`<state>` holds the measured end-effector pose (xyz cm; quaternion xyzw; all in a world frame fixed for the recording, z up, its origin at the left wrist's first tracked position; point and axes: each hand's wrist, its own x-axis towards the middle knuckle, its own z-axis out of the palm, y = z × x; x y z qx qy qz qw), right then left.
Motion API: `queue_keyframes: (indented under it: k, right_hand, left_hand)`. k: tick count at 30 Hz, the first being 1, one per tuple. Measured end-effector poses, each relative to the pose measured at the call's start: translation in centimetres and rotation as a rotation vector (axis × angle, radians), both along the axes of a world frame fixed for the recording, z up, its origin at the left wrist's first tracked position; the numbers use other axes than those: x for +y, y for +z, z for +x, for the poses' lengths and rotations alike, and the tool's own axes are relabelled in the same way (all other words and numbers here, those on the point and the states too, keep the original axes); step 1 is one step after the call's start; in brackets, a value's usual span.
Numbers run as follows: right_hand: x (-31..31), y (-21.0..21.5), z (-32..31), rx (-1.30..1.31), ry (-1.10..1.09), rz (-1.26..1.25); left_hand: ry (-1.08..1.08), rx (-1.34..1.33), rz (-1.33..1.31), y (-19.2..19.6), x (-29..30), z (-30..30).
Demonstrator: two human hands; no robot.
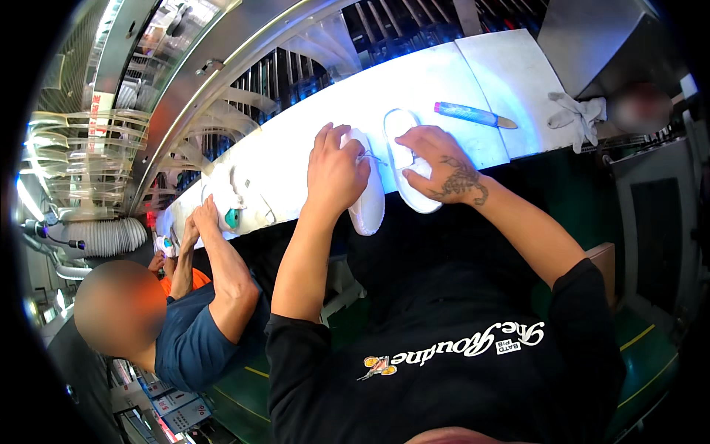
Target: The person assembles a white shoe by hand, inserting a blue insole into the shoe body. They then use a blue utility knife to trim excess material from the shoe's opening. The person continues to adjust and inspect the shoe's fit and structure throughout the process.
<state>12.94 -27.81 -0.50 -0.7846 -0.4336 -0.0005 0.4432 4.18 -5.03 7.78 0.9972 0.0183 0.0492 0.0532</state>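
My left hand (338, 169) is closed over the top of a white shoe upper (367, 201), which stands out past the near edge of the white worktable. Thin laces or cords show beside its fingers. To the right lies a pale shoe sole (420, 198) with a raised rim. My right hand (436, 164), with a tattoo near the wrist, grips this sole by its right side, thumb and fingers reaching over the inside. The upper and the sole are side by side, apart from each other. The undersides of both are hidden.
A blue tube-shaped tool with a tan tip (477, 115) lies beyond my right hand. White gloves (577, 118) rest at the table's right end. Rollers (384, 26) run behind the worktable (296, 140). On the left, a co-worker's hands (204, 216) work near a green-and-white item (233, 217).
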Motion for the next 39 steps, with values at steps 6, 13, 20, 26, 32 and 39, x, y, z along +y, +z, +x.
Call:
queue_keyframes:
  k: [6, 13, 20, 26, 32, 39]
  right_hand:
    - [0.3, -1.4, -0.8, 0.023, -0.065, -0.068]
    - [0.1, -1.0, 0.7, 0.036, -0.014, -0.108]
    - [0.3, -1.3, 2.1, -0.064, 0.01, -0.106]
    - [0.9, -0.4, 3.1, -0.045, 0.059, -0.157]
    - [-0.1, -1.0, 3.9, -0.146, 0.059, -0.054]
    - [1.7, -1.0, 3.4, -0.085, 0.014, -0.065]
  left_hand:
    - [0.086, 0.199, -0.7, -1.0, 2.0, 1.6]
    - [-0.125, 0.079, -0.38, -1.8, 1.9, 0.8]
    - [0.0, -0.264, -0.366, -2.1, 0.1, 0.0]
    - [0.307, -0.323, -0.852, -3.7, 0.4, 1.9]
    - [0.293, 0.01, -0.426, -0.3, -1.4, 3.8]
    - [-0.003, -0.023, -0.41, -1.9, 1.0, 2.8]
